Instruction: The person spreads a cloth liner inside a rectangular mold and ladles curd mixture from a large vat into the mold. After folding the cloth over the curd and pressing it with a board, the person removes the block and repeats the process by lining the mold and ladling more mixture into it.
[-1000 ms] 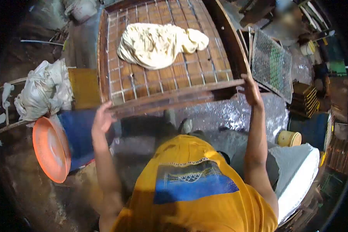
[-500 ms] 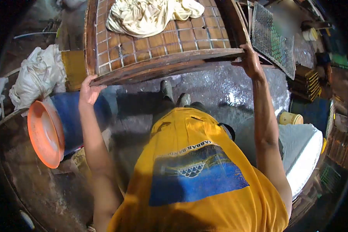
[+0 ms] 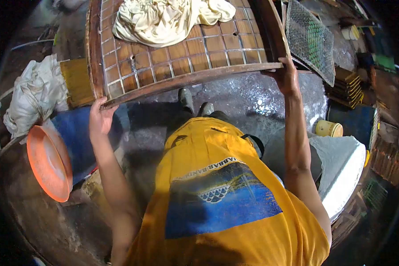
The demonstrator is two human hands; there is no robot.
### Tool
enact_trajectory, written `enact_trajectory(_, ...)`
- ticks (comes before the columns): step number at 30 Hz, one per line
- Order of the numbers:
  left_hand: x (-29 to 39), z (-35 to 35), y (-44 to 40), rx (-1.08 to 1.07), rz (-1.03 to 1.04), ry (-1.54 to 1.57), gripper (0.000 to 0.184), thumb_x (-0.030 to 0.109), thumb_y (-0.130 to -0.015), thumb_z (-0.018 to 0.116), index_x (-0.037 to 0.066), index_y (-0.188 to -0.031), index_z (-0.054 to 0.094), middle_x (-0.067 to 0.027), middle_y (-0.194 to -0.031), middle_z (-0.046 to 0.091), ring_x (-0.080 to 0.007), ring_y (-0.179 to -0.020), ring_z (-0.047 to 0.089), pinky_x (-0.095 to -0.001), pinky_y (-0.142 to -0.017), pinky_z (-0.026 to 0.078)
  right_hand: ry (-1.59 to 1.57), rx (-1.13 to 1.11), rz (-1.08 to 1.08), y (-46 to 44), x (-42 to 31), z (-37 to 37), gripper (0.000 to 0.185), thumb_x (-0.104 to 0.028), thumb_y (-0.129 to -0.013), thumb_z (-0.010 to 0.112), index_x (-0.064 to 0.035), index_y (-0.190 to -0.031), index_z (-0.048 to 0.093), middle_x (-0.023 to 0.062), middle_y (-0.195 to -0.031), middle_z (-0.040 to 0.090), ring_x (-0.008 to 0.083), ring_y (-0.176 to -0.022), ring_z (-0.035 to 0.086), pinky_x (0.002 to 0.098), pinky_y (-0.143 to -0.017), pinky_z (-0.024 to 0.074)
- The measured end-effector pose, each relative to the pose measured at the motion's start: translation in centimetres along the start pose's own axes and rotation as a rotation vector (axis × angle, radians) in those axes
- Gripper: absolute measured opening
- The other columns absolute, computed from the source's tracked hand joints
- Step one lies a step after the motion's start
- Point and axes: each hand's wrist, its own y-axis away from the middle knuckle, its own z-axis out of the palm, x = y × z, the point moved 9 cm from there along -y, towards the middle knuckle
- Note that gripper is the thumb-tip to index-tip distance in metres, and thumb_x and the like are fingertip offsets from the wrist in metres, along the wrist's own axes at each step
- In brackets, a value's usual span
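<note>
A wide wooden tray (image 3: pixel 195 78) with raised sides and a pale square grid across its brown base extends in front of me. Bunched cream cloth (image 3: pixel 159 22) lies on the grid toward the far side. My left hand (image 3: pixel 103 116) grips the tray's near left corner, thumb along the underside of the edge. At the near right corner my right hand (image 3: pixel 287 77) is closed around the wood, its fingers partly hidden beneath. The tray's far end runs out of view.
To the left are a blue barrel (image 3: pixel 82 133), an orange basin (image 3: pixel 48 164) and a white sack (image 3: pixel 36 95). On the right, a mesh panel (image 3: pixel 310 42), stacked yellow-edged trays (image 3: pixel 343 88), a cream bucket (image 3: pixel 329 128) and a cloth-covered round container (image 3: pixel 337 164) stand on the wet floor (image 3: pixel 257 102).
Both hands keep hold of the tray. Its near edge now looks thinner and lower in view, with the left corner shifted slightly left. The surroundings have also shifted left in view.
</note>
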Motion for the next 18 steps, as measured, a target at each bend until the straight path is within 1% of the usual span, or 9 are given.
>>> enact_trajectory(3,-0.2,-0.4,-0.4,-0.015,-0.006,0.000,0.022,0.013,-0.082,0.059,0.002,-0.102,0.059,-0.0103,-0.103,0.064,-0.0250,-0.096,0.061,-0.0413,-0.087,0.048,-0.024,-0.056,0.004,-0.9,0.9,-0.8,0.052,-0.029,-0.085,0.055,-0.0032,-0.128,0.045,0.0156,-0.114,0.058,0.0318,-0.100,0.060,0.0522,-0.083,0.0522)
enact_trajectory(7,-0.2,-0.5,0.0,-0.031,0.009,-0.029,0.035,0.019,-0.086,0.056,0.000,-0.116,0.054,-0.0133,-0.114,0.062,-0.0273,-0.104,0.060,-0.0436,-0.094,0.045,-0.015,-0.091,0.006,-0.7,0.7,-1.2,0.050,-0.032,-0.086,0.056,-0.0063,-0.128,0.048,0.0096,-0.117,0.058,0.0266,-0.105,0.058,0.0468,-0.086,0.0498)
enact_trajectory(8,-0.2,-0.2,0.1,-0.099,0.022,-0.035,0.037,0.024,-0.091,0.053,0.002,-0.120,0.052,-0.0123,-0.117,0.060,-0.0260,-0.107,0.059,-0.0426,-0.095,0.046,0.123,-0.022,0.040,-0.7,0.4,-2.4,0.050,-0.033,-0.085,0.057,-0.0060,-0.126,0.050,0.0088,-0.117,0.057,0.0247,-0.104,0.058,0.0448,-0.087,0.0490)
enact_trajectory(11,-0.1,-0.6,-0.1,-0.041,-0.066,0.143,0.039,0.029,-0.094,0.048,0.005,-0.124,0.051,-0.0107,-0.118,0.060,-0.0262,-0.109,0.058,-0.0431,-0.096,0.046,0.626,0.141,0.131,0.3,-3.1,-2.8,0.051,-0.036,-0.083,0.062,-0.0031,-0.122,0.054,0.0099,-0.116,0.057,0.0203,-0.101,0.057,0.0375,-0.088,0.0476)
enact_trajectory(13,1.0,0.3,-0.9,-0.063,-0.031,0.149,0.043,0.038,-0.097,0.043,0.007,-0.127,0.049,-0.0080,-0.118,0.059,-0.0242,-0.108,0.057,-0.0406,-0.094,0.046,0.956,-0.106,0.237,-0.5,-5.3,0.1,0.054,-0.034,-0.082,0.064,0.0013,-0.122,0.052,0.0123,-0.116,0.057,0.0188,-0.099,0.058,0.0340,-0.089,0.0466)
enact_trajectory(14,1.5,0.4,-1.9,-0.107,-0.047,0.143,0.045,0.039,-0.098,0.042,0.006,-0.128,0.049,-0.0073,-0.120,0.058,-0.0230,-0.108,0.056,-0.0398,-0.094,0.045,1.040,-0.164,0.102,-1.5,-6.3,1.6,0.063,-0.031,-0.077,0.069,0.0002,-0.128,0.049,0.0127,-0.115,0.059,0.0179,-0.091,0.060,0.0297,-0.085,0.0456)
enact_trajectory(16,2.9,1.9,-3.8,-0.161,-0.099,0.080,0.053,0.047,-0.096,0.043,0.006,-0.130,0.048,-0.0060,-0.119,0.058,-0.0194,-0.107,0.056,-0.0359,-0.093,0.045,1.025,-0.196,-0.223,-3.9,-9.2,5.3,0.069,-0.027,-0.076,0.071,-0.0013,-0.134,0.042,0.0139,-0.118,0.058,0.0197,-0.096,0.060,0.0315,-0.087,0.0457)
enact_trajectory(17,4.1,1.9,-5.4,-0.052,-0.082,-0.014,0.055,0.049,-0.095,0.044,0.006,-0.130,0.048,-0.0059,-0.119,0.058,-0.0184,-0.107,0.056,-0.0352,-0.093,0.044,1.009,-0.211,-0.384,-4.9,-10.7,7.5,0.073,-0.025,-0.075,0.071,-0.0021,-0.137,0.039,0.0145,-0.119,0.058,0.0206,-0.098,0.060,0.0323,-0.089,0.0457)
enact_trajectory(18,5.4,1.9,-7.3,0.058,-0.068,-0.107,0.057,0.050,-0.095,0.045,0.006,-0.130,0.048,-0.0058,-0.119,0.058,-0.0173,-0.108,0.056,-0.0344,-0.093,0.044,1.067,-0.174,-0.410,-6.4,-11.8,9.3,0.078,-0.022,-0.075,0.072,-0.0040,-0.140,0.034,0.0153,-0.121,0.058,0.0223,-0.103,0.059,0.0338,-0.090,0.0453)
